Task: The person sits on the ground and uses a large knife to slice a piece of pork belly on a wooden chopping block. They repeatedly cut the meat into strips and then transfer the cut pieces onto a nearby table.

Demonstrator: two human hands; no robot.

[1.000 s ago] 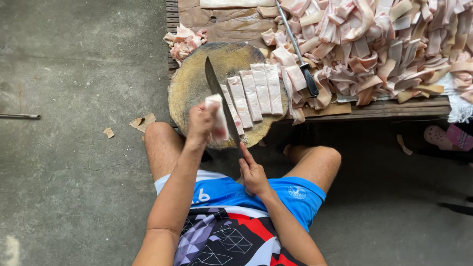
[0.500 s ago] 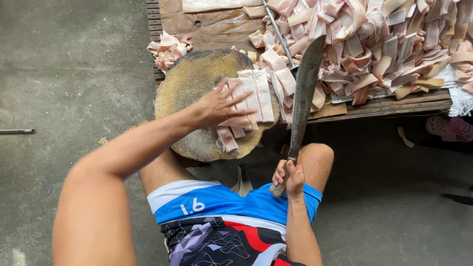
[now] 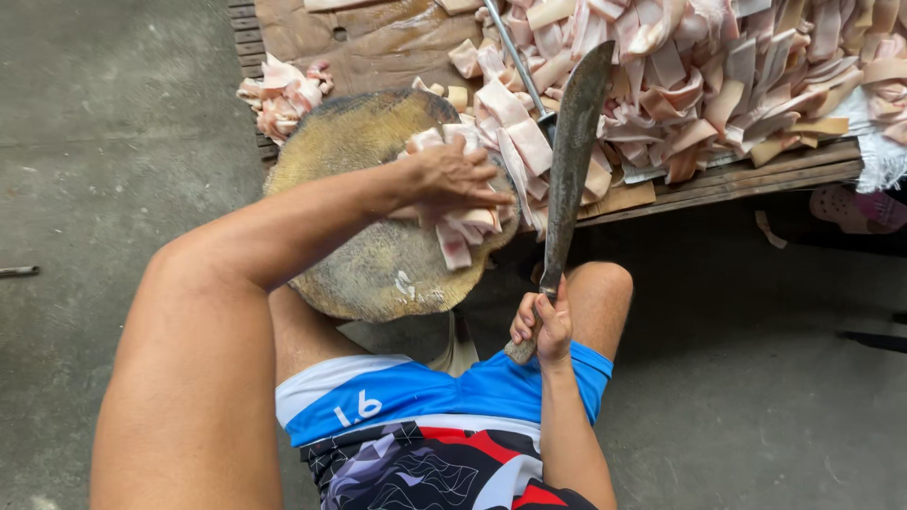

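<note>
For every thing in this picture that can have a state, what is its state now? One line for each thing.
left hand: pressed flat on the cut strips.
right hand: closed around the knife handle.
long knife: lifted, blade pointing away from the person, off the block.
cut strips: gathered under the left hand on the block.
round wooden block: lying flat, worn and stained.
big pile of strips: heaped on the wooden pallet.

Left arm stretched forward and across, elbow slightly bent, forearm angled up to the right. Left hand [image 3: 455, 178] palm down, fingers spread and curled, pressing flat. Right arm tucked close to the torso, forearm rising straight from the lower edge. Right hand [image 3: 541, 326] fisted tight in a firm grip, thumb wrapped over, knuckles facing left.
</note>
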